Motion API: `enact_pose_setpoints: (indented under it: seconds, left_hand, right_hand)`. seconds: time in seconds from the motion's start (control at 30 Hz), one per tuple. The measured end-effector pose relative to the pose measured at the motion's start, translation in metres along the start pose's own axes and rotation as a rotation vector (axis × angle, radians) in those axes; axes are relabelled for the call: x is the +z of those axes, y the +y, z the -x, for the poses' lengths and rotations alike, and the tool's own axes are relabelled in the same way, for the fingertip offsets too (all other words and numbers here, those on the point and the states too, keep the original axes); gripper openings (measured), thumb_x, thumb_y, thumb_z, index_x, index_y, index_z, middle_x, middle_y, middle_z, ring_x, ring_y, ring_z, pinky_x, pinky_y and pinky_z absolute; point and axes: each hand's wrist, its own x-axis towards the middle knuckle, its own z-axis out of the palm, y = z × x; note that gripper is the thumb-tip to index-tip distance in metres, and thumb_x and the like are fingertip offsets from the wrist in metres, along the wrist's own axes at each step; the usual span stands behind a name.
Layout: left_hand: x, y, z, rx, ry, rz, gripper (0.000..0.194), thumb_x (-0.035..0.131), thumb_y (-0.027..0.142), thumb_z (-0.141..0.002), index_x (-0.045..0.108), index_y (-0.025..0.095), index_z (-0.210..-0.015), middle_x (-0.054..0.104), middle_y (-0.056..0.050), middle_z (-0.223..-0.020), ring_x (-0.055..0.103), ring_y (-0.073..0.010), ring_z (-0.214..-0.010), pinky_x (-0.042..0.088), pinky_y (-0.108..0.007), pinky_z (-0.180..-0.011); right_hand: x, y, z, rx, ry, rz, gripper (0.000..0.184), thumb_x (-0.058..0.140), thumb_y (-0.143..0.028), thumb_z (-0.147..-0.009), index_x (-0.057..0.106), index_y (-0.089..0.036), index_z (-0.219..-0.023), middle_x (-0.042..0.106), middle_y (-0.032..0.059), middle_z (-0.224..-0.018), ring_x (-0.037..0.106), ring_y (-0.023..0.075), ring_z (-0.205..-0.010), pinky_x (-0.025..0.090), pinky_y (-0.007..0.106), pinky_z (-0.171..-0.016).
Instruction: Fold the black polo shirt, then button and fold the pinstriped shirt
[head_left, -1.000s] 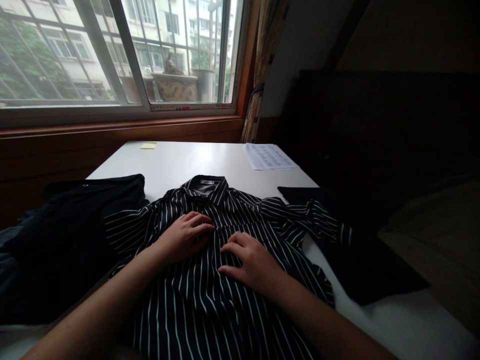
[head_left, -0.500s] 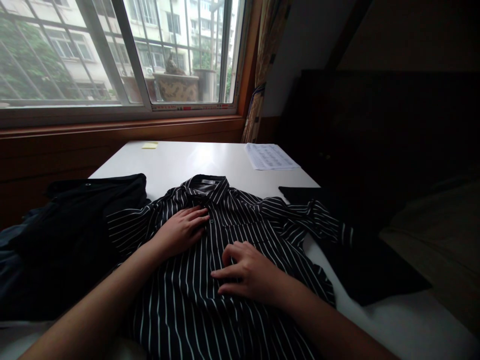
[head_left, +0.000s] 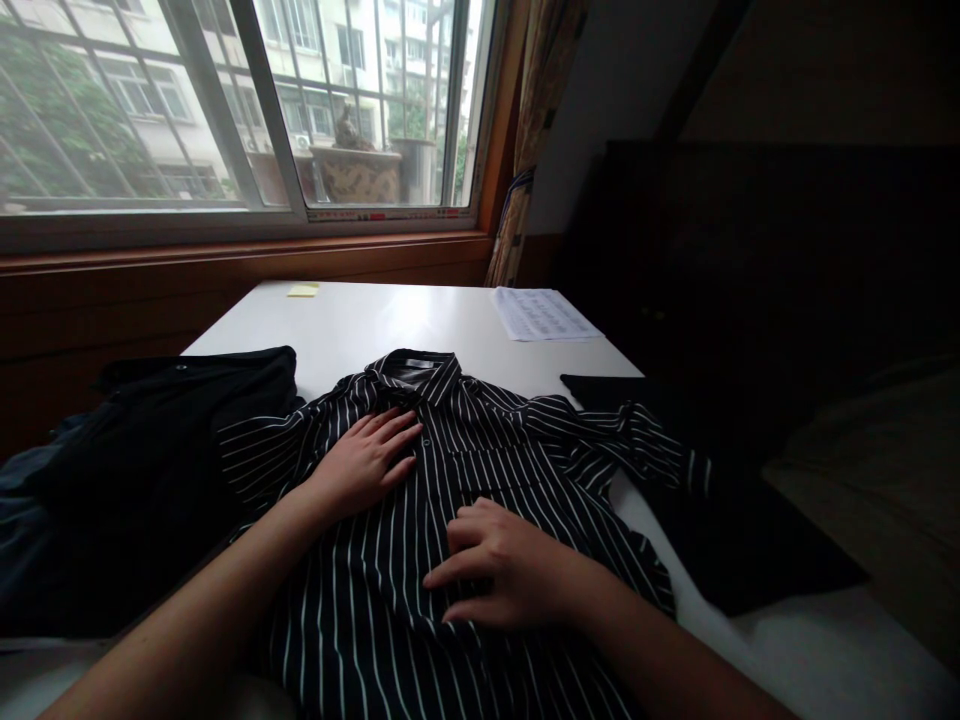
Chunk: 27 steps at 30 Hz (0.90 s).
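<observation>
A black shirt with white stripes (head_left: pixel 390 560) lies front side up across the white table (head_left: pixel 352 315), its collar pointing toward the window. My left hand (head_left: pixel 369 460) rests flat on the chest near the button placket, fingers stretched out and holding nothing. Lower on the front, my right hand (head_left: pixel 504 565) touches the cloth with its fingers apart and partly bent. One sleeve stretches out to the right, with its cuff over a piece of black cloth (head_left: pixel 742 550). The other sleeve reaches left to a dark garment pile.
Dark folded trousers or similar clothes (head_left: pixel 172 460) are heaped at the left. Printed sheets (head_left: pixel 544 314) lie at the far right corner, and a yellow sticky note (head_left: pixel 303 290) at the far left. Beyond the table is a barred window (head_left: pixel 352 120) with a tied curtain (head_left: pixel 517 200).
My right hand has slid slightly down the shirt front, toward me. My left hand stays on the chest. The whole view has shifted a little.
</observation>
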Motion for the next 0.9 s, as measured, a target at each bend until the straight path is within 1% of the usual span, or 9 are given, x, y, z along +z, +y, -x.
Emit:
enact_pose_setpoints:
  seconds: [0.07,0.2,0.27,0.33,0.5,0.63,0.9]
  left_hand:
    - [0.000,0.000,0.000,-0.008,0.004,-0.003,0.051,0.043,0.050,-0.100,0.043,0.033,-0.148,0.042,-0.002,-0.155,0.035,-0.0280,-0.144,0.029,-0.050,-0.117]
    - [0.000,0.000,-0.001,-0.018,-0.008,-0.015,0.050,0.043,0.050,-0.101,0.042,0.033,-0.148,0.041,-0.002,-0.156,0.035,-0.0284,-0.145,0.030,-0.051,-0.117]
    - [0.000,0.001,-0.001,-0.023,-0.017,-0.020,0.051,0.042,0.050,-0.101,0.041,0.033,-0.149,0.040,-0.002,-0.156,0.034,-0.0284,-0.145,0.029,-0.051,-0.117]
    - [0.000,0.001,-0.001,-0.029,-0.025,-0.026,0.052,0.042,0.050,-0.101,0.040,0.033,-0.150,0.039,-0.002,-0.157,0.034,-0.0286,-0.145,0.028,-0.051,-0.117]
    - [0.002,0.000,0.000,-0.037,-0.025,-0.031,0.052,0.042,0.050,-0.101,0.037,0.034,-0.151,0.038,-0.001,-0.158,0.032,-0.0282,-0.146,0.026,-0.051,-0.118]
    - [0.003,0.000,-0.001,-0.048,-0.036,-0.032,0.053,0.041,0.050,-0.101,0.036,0.034,-0.151,0.037,0.000,-0.158,0.032,-0.0283,-0.146,0.027,-0.051,-0.118]
    - [0.000,0.002,-0.001,-0.076,-0.072,-0.041,0.053,0.041,0.050,-0.101,0.036,0.034,-0.151,0.035,0.001,-0.159,0.028,-0.0280,-0.148,0.024,-0.050,-0.120]
  right_hand:
    - [-0.001,-0.003,0.000,0.006,-0.014,-0.029,0.029,0.075,-0.048,-0.082,0.074,-0.027,-0.103,0.067,-0.0012,-0.079,0.058,0.0160,-0.079,0.040,0.033,-0.079]
    - [0.000,-0.007,-0.001,0.019,-0.038,0.001,0.030,0.075,-0.049,-0.081,0.066,-0.021,-0.076,0.064,-0.0023,-0.067,0.057,0.0151,-0.071,0.039,0.031,-0.073]
    - [0.001,-0.007,-0.001,0.015,-0.032,0.037,0.033,0.073,-0.046,-0.083,0.060,-0.021,-0.066,0.060,-0.0031,-0.061,0.054,0.0141,-0.066,0.038,0.031,-0.070]
    - [0.003,-0.007,0.000,0.002,-0.016,0.050,0.034,0.070,-0.039,-0.085,0.055,-0.020,-0.061,0.057,-0.0039,-0.058,0.052,0.0129,-0.062,0.037,0.030,-0.067]
    - [0.007,-0.005,0.003,-0.059,0.049,0.072,0.039,0.060,-0.027,-0.086,0.043,-0.020,-0.052,0.051,-0.0047,-0.051,0.046,0.0116,-0.055,0.035,0.031,-0.064]
    - [0.006,-0.006,0.003,-0.085,0.096,0.086,0.038,0.055,-0.023,-0.086,0.039,-0.020,-0.051,0.050,-0.0042,-0.049,0.044,0.0115,-0.052,0.034,0.032,-0.063]
    - [0.011,-0.004,0.002,-0.136,0.062,0.058,0.036,0.058,-0.021,-0.079,0.038,-0.019,-0.049,0.049,-0.0049,-0.047,0.040,0.0104,-0.049,0.032,0.032,-0.060]
